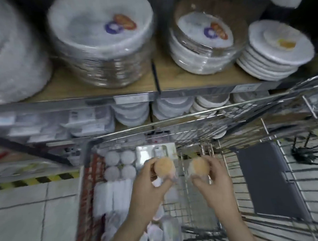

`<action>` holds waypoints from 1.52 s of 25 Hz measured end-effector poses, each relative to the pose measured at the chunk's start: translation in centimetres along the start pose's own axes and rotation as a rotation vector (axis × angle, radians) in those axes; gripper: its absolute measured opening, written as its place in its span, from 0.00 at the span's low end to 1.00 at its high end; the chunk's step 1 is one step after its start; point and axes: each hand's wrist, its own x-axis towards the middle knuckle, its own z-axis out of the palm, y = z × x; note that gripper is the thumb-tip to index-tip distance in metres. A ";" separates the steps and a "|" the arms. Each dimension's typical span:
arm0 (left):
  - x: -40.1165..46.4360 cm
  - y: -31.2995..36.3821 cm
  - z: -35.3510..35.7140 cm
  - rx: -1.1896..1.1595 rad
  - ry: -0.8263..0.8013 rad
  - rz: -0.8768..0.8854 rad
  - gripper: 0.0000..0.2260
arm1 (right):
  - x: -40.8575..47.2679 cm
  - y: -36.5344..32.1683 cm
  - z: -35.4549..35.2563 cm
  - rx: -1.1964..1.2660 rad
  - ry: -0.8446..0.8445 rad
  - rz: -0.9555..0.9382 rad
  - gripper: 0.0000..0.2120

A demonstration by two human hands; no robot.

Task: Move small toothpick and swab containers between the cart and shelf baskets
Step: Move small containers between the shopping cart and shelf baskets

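Head view, nearest first:
Left hand (148, 187): curled round one small round container (164, 167), orange top up, raised over the cart (247, 132)
Right hand (213, 180): grasping a second container (199, 166) of the same kind, level with the first, apart from it
Cart interior: white round lids (120, 164) and wrapped packs (112, 196) at left, grey panel (268, 179) at right
Shelf (189, 82) beyond: wrapped plate stacks (102, 40); no basket clearly made out, view blurred
Step in hand, as judged: both containers lifted, in transit between cart and shelf
Next move calls for: carrying across, locating the basket, setting both down upright
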 end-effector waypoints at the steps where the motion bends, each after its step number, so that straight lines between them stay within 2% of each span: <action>1: -1.7 0.3 -3.1 0.003 0.034 0.008 0.17 | -2.1 -2.1 1.0 0.023 -0.034 -0.030 0.25; 5: -9.9 1.3 -17.0 -0.028 0.150 -0.010 0.16 | -11.3 -11.2 6.7 0.188 -0.156 -0.131 0.22; 12: -23.3 2.7 -39.6 -0.076 0.423 -0.009 0.16 | -24.6 -24.5 17.7 0.304 -0.446 -0.276 0.26; 18: -29.8 4.4 -50.1 -0.116 0.602 0.072 0.12 | -29.8 -34.6 23.2 0.321 -0.616 -0.428 0.22; 25: -25.1 10.4 -56.0 -0.141 0.587 0.215 0.12 | -27.1 -44.4 24.5 0.312 -0.595 -0.545 0.20; 30: -18.4 15.7 -62.6 -0.081 0.584 0.351 0.20 | -22.9 -53.2 27.2 0.415 -0.541 -0.621 0.19; 38: -8.5 21.9 -70.7 -0.028 0.526 0.529 0.17 | -18.5 -63.4 30.4 0.556 -0.294 -0.761 0.20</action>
